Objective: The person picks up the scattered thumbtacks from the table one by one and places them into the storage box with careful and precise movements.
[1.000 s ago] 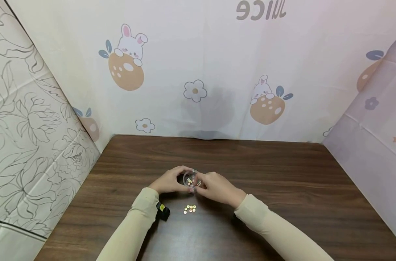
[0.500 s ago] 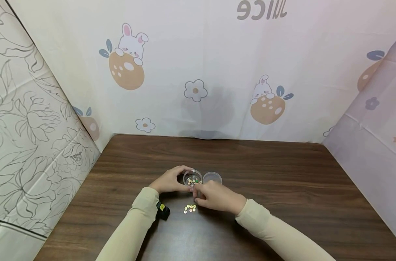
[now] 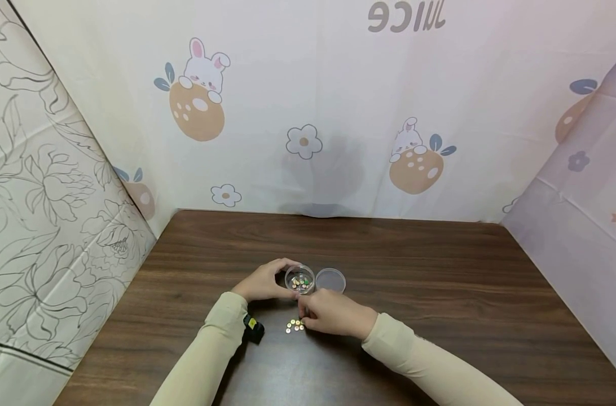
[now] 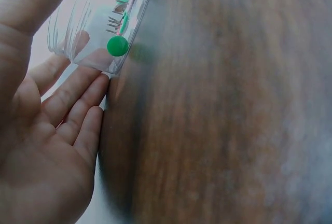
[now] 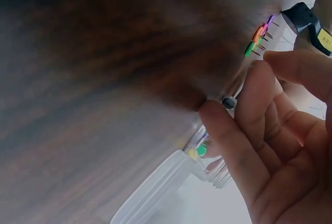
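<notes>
1. Plastic see-through jar (image 4: 88, 19) holds tacks (image 4: 118, 46); left hand (image 3: 266, 281) grips it.
2. Before the jar, loose tacks (image 3: 297, 327) lie by the right hand (image 3: 337, 312); whether it pinches one, I cannot tell.
3. Behind the jar, lettering (image 3: 417, 16) reads "Juice", mirrored.

From the right hand (image 3: 334, 312), head view: cup (image 3: 298, 271) obstructs 10 o'clock; lid (image 3: 331, 278) obstructs 12 o'clock; tabletop (image 3: 414, 270) permits passage toward 2 o'clock.

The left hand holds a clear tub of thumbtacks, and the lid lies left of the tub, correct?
Not quite: the head view shows the lid lying right of the clear tub. The left hand does hold the tub of thumbtacks.
</notes>
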Demonstrator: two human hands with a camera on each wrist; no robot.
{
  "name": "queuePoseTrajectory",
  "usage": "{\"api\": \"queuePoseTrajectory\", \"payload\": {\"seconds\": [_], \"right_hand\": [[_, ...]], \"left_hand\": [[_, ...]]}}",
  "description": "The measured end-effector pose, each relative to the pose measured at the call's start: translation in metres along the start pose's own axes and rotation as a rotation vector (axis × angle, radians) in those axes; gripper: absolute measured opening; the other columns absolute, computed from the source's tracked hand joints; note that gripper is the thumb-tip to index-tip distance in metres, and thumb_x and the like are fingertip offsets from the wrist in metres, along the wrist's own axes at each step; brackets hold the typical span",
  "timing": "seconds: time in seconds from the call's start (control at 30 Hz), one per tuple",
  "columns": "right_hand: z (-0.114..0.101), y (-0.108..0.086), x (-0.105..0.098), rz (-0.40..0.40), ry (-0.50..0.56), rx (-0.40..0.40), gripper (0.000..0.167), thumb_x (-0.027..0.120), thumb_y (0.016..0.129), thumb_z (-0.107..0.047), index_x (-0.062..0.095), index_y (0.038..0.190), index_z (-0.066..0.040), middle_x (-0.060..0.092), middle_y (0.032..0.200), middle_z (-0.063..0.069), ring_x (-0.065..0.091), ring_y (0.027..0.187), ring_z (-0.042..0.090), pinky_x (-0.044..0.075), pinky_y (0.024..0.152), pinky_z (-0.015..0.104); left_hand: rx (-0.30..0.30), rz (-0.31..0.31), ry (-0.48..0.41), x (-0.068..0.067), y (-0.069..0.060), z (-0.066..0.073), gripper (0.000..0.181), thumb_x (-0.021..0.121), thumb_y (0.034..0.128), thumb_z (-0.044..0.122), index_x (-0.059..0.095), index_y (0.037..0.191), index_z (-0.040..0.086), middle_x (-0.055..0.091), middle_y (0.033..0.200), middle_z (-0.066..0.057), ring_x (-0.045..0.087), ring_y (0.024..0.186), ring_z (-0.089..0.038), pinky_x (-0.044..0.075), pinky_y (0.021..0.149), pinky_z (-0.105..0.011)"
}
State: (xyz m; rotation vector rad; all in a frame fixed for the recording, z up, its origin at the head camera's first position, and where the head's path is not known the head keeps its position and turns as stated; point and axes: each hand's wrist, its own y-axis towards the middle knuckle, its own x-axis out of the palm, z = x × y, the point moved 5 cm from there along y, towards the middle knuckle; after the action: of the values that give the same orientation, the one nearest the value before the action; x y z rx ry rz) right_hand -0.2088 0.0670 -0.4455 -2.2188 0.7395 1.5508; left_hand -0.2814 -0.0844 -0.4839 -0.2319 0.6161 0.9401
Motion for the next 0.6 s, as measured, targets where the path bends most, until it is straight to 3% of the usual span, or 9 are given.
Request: {"api": "queuePoseTrajectory", "payload": {"seconds": [0.6], "right_hand": [[-0.0053, 0.0001, -0.0005, 0.057, -0.119, -0.039, 0.02, 0.075, 0.083, -0.008, 0.061, 0.073, -0.019, 0.05, 0.063, -0.017, 0.043, 0.055, -0.004, 0.037, 0.05, 0.015]], "left_hand": [[-0.01, 0.006, -0.024, 0.0005, 0.0005, 0.0006, 0.066, 0.089, 0.0775, 0.031, 0.059, 0.135, 0.019, 0.063, 0.121, 0.004, 0.058, 0.111, -0.012, 0.045, 0.098, -0.038]]}}
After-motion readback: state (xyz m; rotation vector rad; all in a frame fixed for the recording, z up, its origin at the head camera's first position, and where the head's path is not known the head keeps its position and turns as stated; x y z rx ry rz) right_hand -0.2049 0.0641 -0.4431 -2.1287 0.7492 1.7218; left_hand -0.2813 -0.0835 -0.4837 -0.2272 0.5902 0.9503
